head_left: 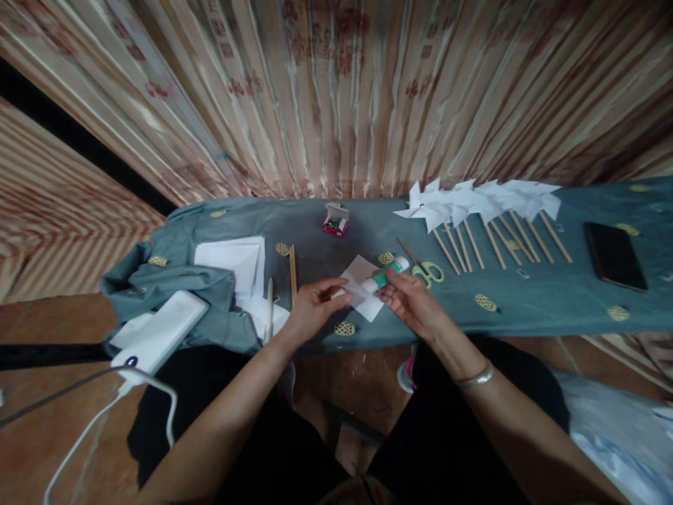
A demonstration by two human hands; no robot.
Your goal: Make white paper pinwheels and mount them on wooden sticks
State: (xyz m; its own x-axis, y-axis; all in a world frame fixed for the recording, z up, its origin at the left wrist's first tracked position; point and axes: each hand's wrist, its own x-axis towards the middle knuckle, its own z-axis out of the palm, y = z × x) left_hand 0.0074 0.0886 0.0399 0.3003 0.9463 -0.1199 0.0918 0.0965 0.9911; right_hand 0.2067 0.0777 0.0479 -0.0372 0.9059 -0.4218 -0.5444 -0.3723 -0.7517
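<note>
I log: right hand grasps glue stick aslant, left end over paper — left hand pinches paper's left corner.

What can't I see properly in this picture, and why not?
All in the head view:
- Writing on the green-and-white tube: too small and blurry, partly covered by the right hand.
- The paper corner at the left hand: covered by fingers.
- Little things in the red box: too small to tell.
- Stick tops: hidden behind the white pinwheels.
- Upper arms: cut off by the bottom edge.
</note>
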